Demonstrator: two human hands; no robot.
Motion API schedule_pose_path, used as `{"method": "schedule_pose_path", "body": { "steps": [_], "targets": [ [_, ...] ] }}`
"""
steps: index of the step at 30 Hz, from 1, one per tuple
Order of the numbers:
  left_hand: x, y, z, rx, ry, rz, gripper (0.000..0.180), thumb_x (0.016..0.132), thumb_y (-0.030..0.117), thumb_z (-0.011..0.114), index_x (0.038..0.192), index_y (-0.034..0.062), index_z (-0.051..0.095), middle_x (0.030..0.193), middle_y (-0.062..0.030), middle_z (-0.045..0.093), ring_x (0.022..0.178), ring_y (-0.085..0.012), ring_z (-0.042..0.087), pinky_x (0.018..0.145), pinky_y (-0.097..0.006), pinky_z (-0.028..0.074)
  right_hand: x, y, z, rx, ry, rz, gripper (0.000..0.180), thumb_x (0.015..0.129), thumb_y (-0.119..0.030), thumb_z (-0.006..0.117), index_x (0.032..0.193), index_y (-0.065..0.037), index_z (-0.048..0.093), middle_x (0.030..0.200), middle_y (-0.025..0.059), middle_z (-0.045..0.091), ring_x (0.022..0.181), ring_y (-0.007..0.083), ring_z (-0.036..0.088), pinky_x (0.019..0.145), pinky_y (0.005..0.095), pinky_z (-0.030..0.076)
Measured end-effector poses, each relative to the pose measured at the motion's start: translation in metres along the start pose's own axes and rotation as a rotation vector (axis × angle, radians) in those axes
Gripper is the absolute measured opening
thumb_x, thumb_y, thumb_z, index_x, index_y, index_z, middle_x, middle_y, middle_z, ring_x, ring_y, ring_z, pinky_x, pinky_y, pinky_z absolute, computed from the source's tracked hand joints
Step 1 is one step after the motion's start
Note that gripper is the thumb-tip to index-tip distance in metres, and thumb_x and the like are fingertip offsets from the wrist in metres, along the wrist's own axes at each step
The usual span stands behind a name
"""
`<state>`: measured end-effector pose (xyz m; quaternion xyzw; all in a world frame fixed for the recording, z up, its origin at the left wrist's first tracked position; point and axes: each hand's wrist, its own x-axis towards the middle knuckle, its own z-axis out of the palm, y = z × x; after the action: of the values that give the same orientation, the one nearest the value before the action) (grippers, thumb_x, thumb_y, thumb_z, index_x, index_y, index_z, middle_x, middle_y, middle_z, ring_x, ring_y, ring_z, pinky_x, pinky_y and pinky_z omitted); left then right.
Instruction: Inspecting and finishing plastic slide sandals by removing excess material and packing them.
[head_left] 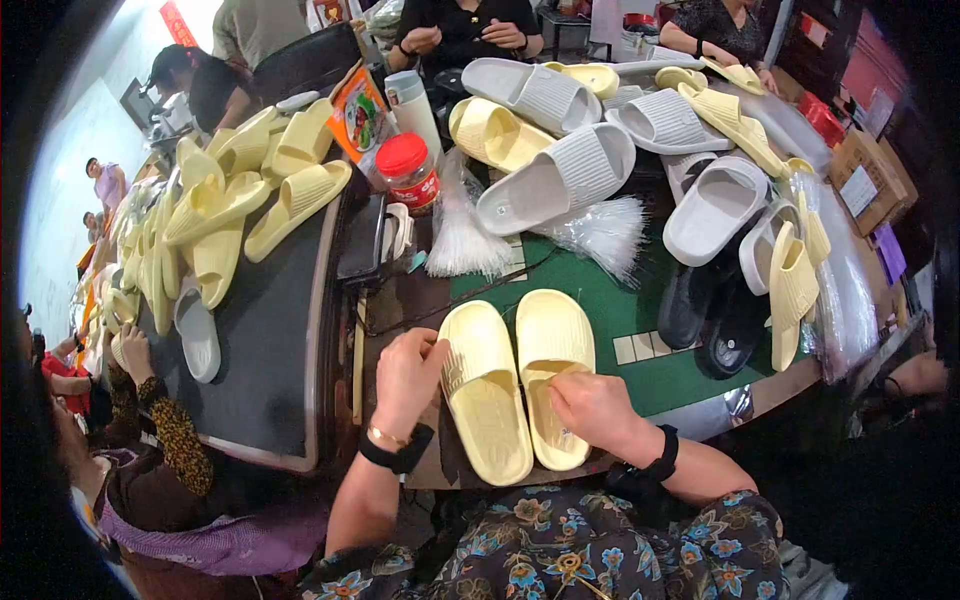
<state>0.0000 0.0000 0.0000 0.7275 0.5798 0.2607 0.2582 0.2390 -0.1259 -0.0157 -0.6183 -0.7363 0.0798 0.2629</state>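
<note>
From where I'm standing, a pair of pale yellow slides is lying on the table in front of the person: the left slipper [488, 405] and the right slipper [556, 335] are resting side by side, soles down, with their straps pointing away from the person. The left hand [408, 372] is hovering at the outer side of the left slipper, its fingers loosely curling and its thumb reaching toward the strap; I cannot tell whether it is gripping the edge or only brushing it. The right hand [596, 405] is bending in a half-closed curl over the footbed of the right slipper, just behind the strap, and its fingertips are hiding whatever they may be pinching.

Beyond the pair, a green mat [625, 320] is covering part of the table [410, 292]. Two bundles of thin white strands, the left bundle [460, 230] and the right bundle [605, 235], are spreading beneath a heap where a grey slipper [565, 178] is leaning among other grey and yellow ones. A black slipper [735, 340] is lying on the right, near clear plastic wrapping [845, 290]. A red-lidded jar [408, 175] is standing beside a pale bottle [410, 105]. To the left, yellow slippers [225, 215] are piling up on a dark tabletop [270, 350], and a co-worker's patterned sleeve [180, 435] is showing beside it.
</note>
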Motion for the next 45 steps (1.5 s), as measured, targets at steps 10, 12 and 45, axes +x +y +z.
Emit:
{"method": "schedule_pose_path", "body": {
  "steps": [10, 12, 45],
  "targets": [
    [0.047, -0.005, 0.017, 0.309, -0.087, 0.043, 0.02, 0.076, 0.023, 0.072, 0.076, 0.0035, 0.071, 0.074, -0.0157, 0.069, 0.072, -0.0338, 0.067, 0.066, -0.042, 0.054, 0.0, 0.0, -0.004, 0.046, 0.011, 0.034, 0.011, 0.086, -0.017, 0.061, 0.09, -0.007, 0.061, 0.07, 0.0113, 0.064, 0.059, 0.0291, 0.065, 0.05, 0.0383, 0.052],
    [0.045, -0.007, 0.019, 0.31, -0.073, 0.049, 0.019, 0.076, 0.022, 0.072, 0.075, 0.0034, 0.07, 0.074, -0.016, 0.068, 0.073, -0.0342, 0.067, 0.066, -0.042, 0.054, -0.002, 0.001, -0.006, 0.087, 0.072, 0.01, 0.011, 0.085, -0.015, 0.062, 0.092, -0.007, 0.062, 0.072, 0.0111, 0.065, 0.059, 0.0285, 0.065, 0.051, 0.0375, 0.053],
    [0.054, 0.067, 0.006, -0.008, -0.091, 0.369, 0.016, 0.084, 0.012, 0.063, 0.086, -0.0036, 0.067, 0.072, -0.0172, 0.066, 0.066, -0.0222, 0.067, 0.062, -0.032, 0.051, -0.019, -0.011, 0.003, -0.114, 0.003, -0.021, 0.025, 0.076, -0.009, 0.057, 0.098, 0.004, 0.058, 0.091, 0.0159, 0.056, 0.087, 0.0291, 0.055, 0.071, 0.0376, 0.051]
  ]
}}
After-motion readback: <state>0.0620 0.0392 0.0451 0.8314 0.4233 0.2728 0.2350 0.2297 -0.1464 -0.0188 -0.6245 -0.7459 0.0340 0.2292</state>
